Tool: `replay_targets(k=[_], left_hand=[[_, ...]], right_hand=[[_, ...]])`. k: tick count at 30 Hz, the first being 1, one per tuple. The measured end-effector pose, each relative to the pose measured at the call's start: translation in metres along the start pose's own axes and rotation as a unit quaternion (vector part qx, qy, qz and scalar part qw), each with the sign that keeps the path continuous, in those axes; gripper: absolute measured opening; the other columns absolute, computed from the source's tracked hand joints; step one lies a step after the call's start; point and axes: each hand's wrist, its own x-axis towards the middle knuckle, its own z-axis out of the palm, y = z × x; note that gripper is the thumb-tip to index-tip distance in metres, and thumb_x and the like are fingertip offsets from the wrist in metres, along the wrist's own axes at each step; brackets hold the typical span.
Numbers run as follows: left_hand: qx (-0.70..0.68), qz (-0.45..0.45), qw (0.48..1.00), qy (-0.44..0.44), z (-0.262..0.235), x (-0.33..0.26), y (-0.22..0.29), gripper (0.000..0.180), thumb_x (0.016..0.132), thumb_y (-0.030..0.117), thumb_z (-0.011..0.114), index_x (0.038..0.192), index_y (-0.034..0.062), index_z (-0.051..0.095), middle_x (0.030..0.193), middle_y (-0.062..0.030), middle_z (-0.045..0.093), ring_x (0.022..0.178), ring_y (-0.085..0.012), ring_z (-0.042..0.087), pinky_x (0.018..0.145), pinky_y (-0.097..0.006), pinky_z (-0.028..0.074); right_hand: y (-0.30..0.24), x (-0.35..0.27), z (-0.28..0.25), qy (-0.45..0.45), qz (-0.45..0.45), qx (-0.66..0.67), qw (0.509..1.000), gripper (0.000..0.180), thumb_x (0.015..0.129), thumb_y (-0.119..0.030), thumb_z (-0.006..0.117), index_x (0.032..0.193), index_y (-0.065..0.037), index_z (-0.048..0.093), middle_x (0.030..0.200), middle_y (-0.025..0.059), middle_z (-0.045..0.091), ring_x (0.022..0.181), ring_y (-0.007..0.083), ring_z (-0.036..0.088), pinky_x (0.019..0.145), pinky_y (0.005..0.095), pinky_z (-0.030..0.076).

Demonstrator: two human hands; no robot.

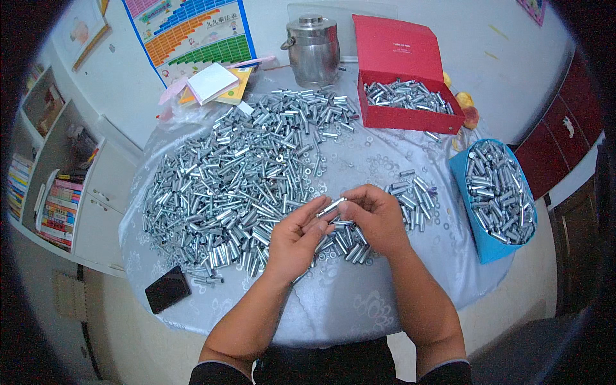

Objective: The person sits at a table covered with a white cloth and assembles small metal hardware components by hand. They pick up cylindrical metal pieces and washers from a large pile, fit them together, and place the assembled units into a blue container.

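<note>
Over the middle of the table I hold a short shiny metal sleeve (330, 207) between both hands. My left hand (290, 239) pinches its left part between thumb and fingers. The thumb and fingertips of my right hand (380, 221) close on its right end; whether a bolt sits inside is too small to tell. A wide heap of metal sleeves, bolts and washers (237, 170) spreads to the left and beyond my hands. A smaller group of sleeves (416, 200) lies just right of my right hand, with loose washers around it.
An open red box (414, 119) of metal pieces stands far right; a blue bin (493, 249) full of them is nearer. A steel lidded pot (314, 54) stands at the back beside papers (213, 83). A black phone (168, 290) lies near left on the cloth-covered table (346, 314).
</note>
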Motion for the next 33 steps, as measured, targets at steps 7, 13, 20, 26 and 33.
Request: replay_targets(k=[7,13,20,26,33], left_hand=[[-0.018,-0.123,0.992,0.017,0.000,0.004,0.019,0.032,0.097,0.008,0.053,0.125,-0.0072,0.055,0.108,-0.0213,0.067,0.093,-0.0268,0.069,0.076,-0.032,0.060],[-0.089,-0.163,0.982,0.028,-0.003,0.008,0.010,0.035,0.098,0.016,0.054,0.124,-0.0072,0.056,0.106,-0.0227,0.067,0.088,-0.0258,0.070,0.072,-0.031,0.060],[-0.051,-0.117,0.992,0.004,0.008,0.005,0.012,0.038,0.099,0.012,0.052,0.130,-0.0083,0.050,0.107,-0.0227,0.067,0.088,-0.0236,0.070,0.074,-0.030,0.059],[-0.013,-0.081,0.996,0.026,0.004,0.006,0.013,0.037,0.098,0.006,0.051,0.132,-0.0087,0.048,0.106,-0.0210,0.067,0.087,-0.0223,0.069,0.075,-0.030,0.059],[0.001,-0.077,0.997,-0.006,0.002,0.004,0.003,0.032,0.099,0.009,0.049,0.127,-0.0069,0.053,0.103,-0.0199,0.068,0.084,-0.0215,0.070,0.073,-0.030,0.059]], right_hand=[[-0.004,0.002,-0.003,0.014,0.011,0.052,0.998,0.012,0.091,-0.008,0.063,0.098,0.001,0.064,0.082,0.0061,0.067,0.073,0.0104,0.062,0.068,0.0248,0.052],[-0.005,0.002,-0.004,-0.003,0.003,0.071,0.997,0.013,0.095,-0.013,0.059,0.096,0.000,0.063,0.083,0.0060,0.068,0.074,0.0105,0.062,0.069,0.0251,0.051],[-0.002,0.002,-0.005,-0.004,-0.020,0.029,0.999,0.012,0.094,-0.013,0.060,0.095,-0.001,0.063,0.083,0.0047,0.067,0.074,0.0087,0.061,0.068,0.0241,0.050],[0.001,0.000,-0.002,-0.027,-0.058,-0.033,0.997,0.010,0.092,-0.012,0.063,0.094,-0.002,0.064,0.082,0.0019,0.064,0.075,0.0072,0.059,0.068,0.0230,0.048],[0.002,0.001,-0.004,-0.026,-0.064,-0.062,0.996,0.012,0.093,-0.013,0.061,0.094,-0.001,0.063,0.078,0.0019,0.061,0.071,0.0066,0.055,0.064,0.0236,0.046]])
